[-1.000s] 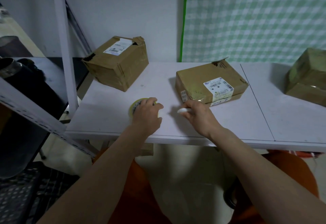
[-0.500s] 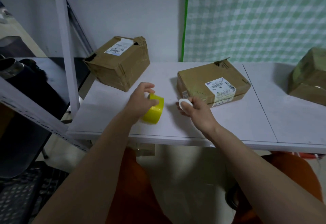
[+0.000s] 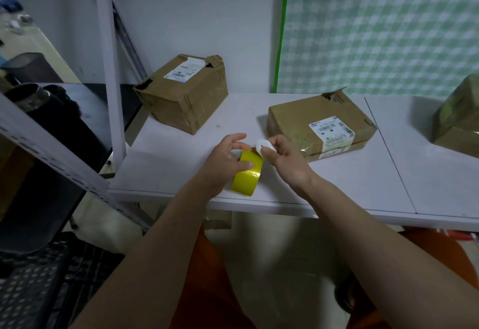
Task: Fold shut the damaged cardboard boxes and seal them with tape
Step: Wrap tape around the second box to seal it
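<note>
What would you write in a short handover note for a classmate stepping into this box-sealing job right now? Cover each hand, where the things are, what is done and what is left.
Left hand: holds the yellow tape roll above the white table.
Right hand: pinches a small white tool against the roll's top edge.
Boxes: flat box just behind the hands, torn flap sticking up at its back corner; taller box back left, top corners torn; a third box at the far right, only partly in view.
Done: tape and tool picked up. No fresh tape shows on either damaged box.
Left: free the tape end, fold the flaps shut, tape the boxes.
</note>
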Available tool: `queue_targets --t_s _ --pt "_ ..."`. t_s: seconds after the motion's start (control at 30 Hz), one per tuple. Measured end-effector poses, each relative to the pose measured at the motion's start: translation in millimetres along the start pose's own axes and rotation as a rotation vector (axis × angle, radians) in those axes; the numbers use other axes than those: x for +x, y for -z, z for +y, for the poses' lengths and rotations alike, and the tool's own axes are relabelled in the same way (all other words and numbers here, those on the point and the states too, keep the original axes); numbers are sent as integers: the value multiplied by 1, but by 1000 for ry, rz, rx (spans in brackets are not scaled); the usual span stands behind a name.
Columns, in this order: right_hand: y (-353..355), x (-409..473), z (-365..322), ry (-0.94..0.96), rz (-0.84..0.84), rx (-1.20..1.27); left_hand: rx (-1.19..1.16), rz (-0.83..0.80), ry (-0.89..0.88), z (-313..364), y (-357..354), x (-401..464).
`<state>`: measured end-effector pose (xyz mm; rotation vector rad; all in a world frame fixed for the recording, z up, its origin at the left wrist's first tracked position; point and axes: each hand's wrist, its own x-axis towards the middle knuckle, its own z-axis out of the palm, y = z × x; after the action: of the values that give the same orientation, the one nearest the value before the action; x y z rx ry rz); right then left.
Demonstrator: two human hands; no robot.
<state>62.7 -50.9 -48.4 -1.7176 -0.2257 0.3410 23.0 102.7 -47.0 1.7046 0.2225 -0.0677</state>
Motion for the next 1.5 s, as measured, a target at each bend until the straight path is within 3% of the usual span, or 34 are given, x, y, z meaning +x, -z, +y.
queue_targets --t_s 0.43,0.57,0.67,0.8,0.93,1.07,1.2,1.27,1.37,1.47,1.5 --pt "1 -1 10 62 54 79 219 -125 48 16 -4 -4" --pt "2 -2 9 63 59 76 177 -78 36 12 -6 -6" --pt "1 -3 4 49 80 170 171 55 41 8 -7 -3" --pt "0 -1 -1 24 174 214 -180 310 198 -2 2 11" --pt "-12 -5 -1 90 61 20 -733 433 327 -7 1 14" --pt "-28 1 -9 177 -71 -209 -866 438 339 -12 -13 8" --pt "-42 24 -18 198 -107 -420 -763 470 460 -14 -13 9" --pt "-50 37 -27 185 -135 -514 -607 589 581 -21 -1 14" --pt "-69 54 -39 156 -210 -667 -464 574 512 -27 20 16" --pt "-91 66 -46 126 -254 -823 -90 519 458 -32 30 18" --pt "-97 69 -47 120 -262 -875 -256 533 461 -31 34 18"
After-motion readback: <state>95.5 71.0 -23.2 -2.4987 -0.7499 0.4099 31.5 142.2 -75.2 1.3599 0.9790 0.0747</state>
